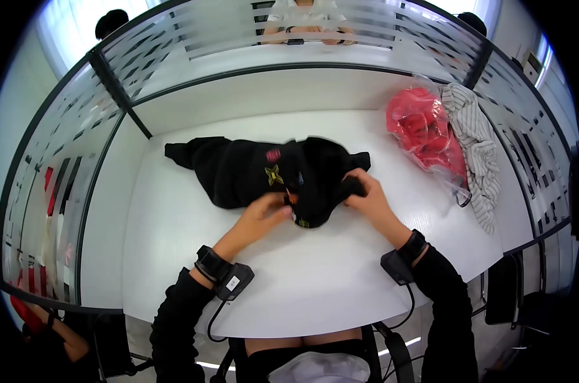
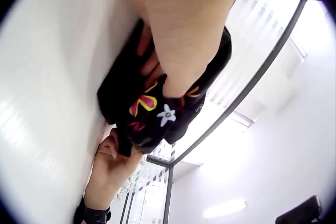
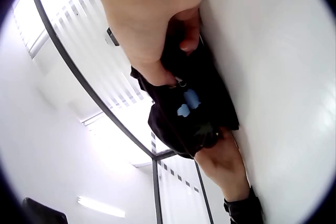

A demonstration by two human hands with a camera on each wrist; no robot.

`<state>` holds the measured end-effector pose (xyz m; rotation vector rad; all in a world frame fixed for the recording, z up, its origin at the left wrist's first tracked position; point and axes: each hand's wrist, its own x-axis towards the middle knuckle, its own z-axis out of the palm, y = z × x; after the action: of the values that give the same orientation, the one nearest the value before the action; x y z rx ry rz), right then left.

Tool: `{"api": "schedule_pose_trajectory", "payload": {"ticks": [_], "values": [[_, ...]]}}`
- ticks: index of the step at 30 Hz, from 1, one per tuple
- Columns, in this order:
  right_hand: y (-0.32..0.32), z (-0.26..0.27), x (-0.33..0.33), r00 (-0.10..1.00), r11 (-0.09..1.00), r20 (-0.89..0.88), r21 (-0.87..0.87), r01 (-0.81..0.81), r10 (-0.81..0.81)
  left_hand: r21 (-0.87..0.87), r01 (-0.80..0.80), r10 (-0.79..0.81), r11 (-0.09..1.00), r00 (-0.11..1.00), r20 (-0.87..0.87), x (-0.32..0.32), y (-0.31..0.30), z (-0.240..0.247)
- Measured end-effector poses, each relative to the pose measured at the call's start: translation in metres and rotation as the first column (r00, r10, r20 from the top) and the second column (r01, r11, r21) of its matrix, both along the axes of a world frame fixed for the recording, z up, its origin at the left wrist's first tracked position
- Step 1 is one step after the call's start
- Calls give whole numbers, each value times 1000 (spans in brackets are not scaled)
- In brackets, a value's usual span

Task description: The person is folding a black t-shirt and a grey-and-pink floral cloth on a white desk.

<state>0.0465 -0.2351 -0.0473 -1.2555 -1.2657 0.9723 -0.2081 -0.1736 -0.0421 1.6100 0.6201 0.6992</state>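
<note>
A black garment [image 1: 238,169] with coloured flower patches lies bunched across the white table in the head view. At its front edge my left hand [image 1: 267,214] pinches the cloth, thumb on top. My right hand [image 1: 370,199] grips the garment's right part between thumb and curled fingers. In the left wrist view, pink-yellow and white flowers show on the black cloth [image 2: 152,129] below my left hand [image 2: 181,29]. Blue patches show on the cloth [image 3: 210,87] near my right hand [image 3: 152,24] in the right wrist view.
At the table's [image 1: 194,274] back right lie a red item in clear plastic [image 1: 423,127] and a striped grey-white cloth [image 1: 478,147]. A frosted partition with a dark frame [image 1: 289,67] surrounds the table. Beyond it sits a person [image 1: 308,25]; another person's arm [image 1: 69,335] shows at lower left.
</note>
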Motion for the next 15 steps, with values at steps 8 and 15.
{"api": "schedule_pose_trajectory", "payload": {"ticks": [8, 15], "values": [[-4, 14, 7, 882, 990, -462, -133, 38, -96, 578, -396, 459, 714, 888, 41, -12, 28, 4], [-10, 6, 2, 868, 982, -491, -188, -27, -70, 583, -499, 571, 641, 818, 73, -13, 29, -1]]}}
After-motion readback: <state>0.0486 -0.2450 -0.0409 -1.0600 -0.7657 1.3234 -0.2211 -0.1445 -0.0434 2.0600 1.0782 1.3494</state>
